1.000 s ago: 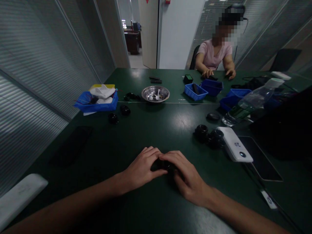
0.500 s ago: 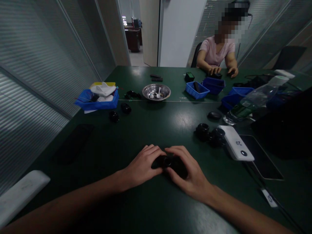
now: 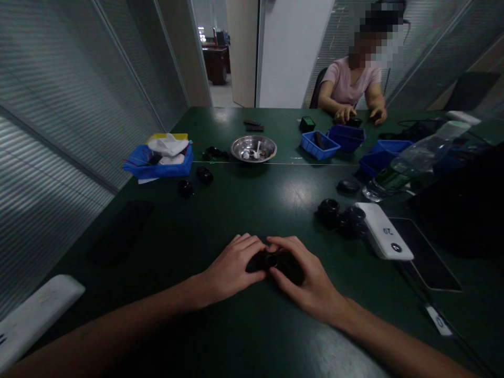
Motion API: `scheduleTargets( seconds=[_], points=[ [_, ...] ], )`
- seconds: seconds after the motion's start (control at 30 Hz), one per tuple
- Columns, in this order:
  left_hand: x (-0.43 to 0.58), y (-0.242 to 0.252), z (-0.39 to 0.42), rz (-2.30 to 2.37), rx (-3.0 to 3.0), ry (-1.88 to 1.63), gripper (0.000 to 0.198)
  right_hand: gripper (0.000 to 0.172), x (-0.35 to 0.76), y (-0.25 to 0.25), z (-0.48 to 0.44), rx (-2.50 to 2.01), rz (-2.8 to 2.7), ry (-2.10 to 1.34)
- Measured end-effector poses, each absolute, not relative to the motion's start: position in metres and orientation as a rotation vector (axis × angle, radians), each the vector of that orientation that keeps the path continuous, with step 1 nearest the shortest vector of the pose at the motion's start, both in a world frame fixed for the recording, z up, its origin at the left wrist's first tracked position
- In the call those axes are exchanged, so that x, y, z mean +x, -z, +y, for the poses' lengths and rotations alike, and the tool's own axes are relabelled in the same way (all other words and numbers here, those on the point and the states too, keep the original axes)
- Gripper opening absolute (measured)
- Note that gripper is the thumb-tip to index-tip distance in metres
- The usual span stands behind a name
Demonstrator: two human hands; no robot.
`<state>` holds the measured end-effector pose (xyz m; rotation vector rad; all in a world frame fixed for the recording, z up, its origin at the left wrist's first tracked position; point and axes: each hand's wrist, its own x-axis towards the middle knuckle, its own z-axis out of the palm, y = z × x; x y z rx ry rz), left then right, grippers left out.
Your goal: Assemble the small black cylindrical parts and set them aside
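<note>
Both my hands rest together on the dark green table (image 3: 244, 205) near its front edge. My left hand (image 3: 232, 268) and my right hand (image 3: 305, 278) curl round a small black round part (image 3: 272, 261) held between them; only its top shows between the fingers. Several more black round parts (image 3: 340, 215) sit in a cluster to the right, beside a white power bank (image 3: 385, 230).
A steel bowl (image 3: 253, 148), a blue tray with white cloth (image 3: 159, 157) and other blue bins (image 3: 318, 145) lie mid-table. A water bottle (image 3: 409, 160) lies on the right, by a phone (image 3: 427, 252). Another person (image 3: 352, 84) works at the far end. A white object (image 3: 35, 315) lies at bottom left.
My hands and the black part drew slightly closer together and shifted a little; more of the part shows between my fingers. The view rose a bit.
</note>
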<state>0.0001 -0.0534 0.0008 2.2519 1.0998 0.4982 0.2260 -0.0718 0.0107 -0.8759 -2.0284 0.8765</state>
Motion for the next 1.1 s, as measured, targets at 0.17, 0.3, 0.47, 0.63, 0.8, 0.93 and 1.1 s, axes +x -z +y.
scheduleTargets(
  seconds=[0.17, 0.3, 0.47, 0.63, 0.8, 0.93, 1.1],
  points=[
    [0.0006, -0.0015, -0.0536, 1.081, 2.242, -0.521, 0.030, 0.053, 0.2260, -0.0112, -0.0708, -0.898, -2.031, -0.860],
    [0.0015, -0.0050, -0.0541, 1.091, 2.239, -0.495, 0.027, 0.049, 0.2253, -0.0110, -0.0703, -0.902, -2.027, -0.848],
    [0.0009, -0.0038, -0.0540, 1.091, 2.238, -0.500, 0.026, 0.052, 0.2246, -0.0130, -0.0715, -0.847, -2.029, -0.873],
    [0.0000, -0.0021, -0.0536, 1.087, 2.244, -0.505, 0.026, 0.052, 0.2255, -0.0105, -0.0714, -0.885, -2.031, -0.861],
    [0.0002, -0.0030, -0.0535, 1.079, 2.236, -0.506, 0.027, 0.053, 0.2253, -0.0107, -0.0724, -0.839, -2.043, -0.856],
    [0.0003, -0.0030, -0.0539, 1.077, 2.232, -0.488, 0.030, 0.053, 0.2249, -0.0077, -0.0720, -0.907, -2.040, -0.813],
    [0.0003, -0.0036, -0.0535, 1.094, 2.241, -0.479, 0.030, 0.055, 0.2255, -0.0072, -0.0721, -0.819, -2.032, -0.895]
  ],
)
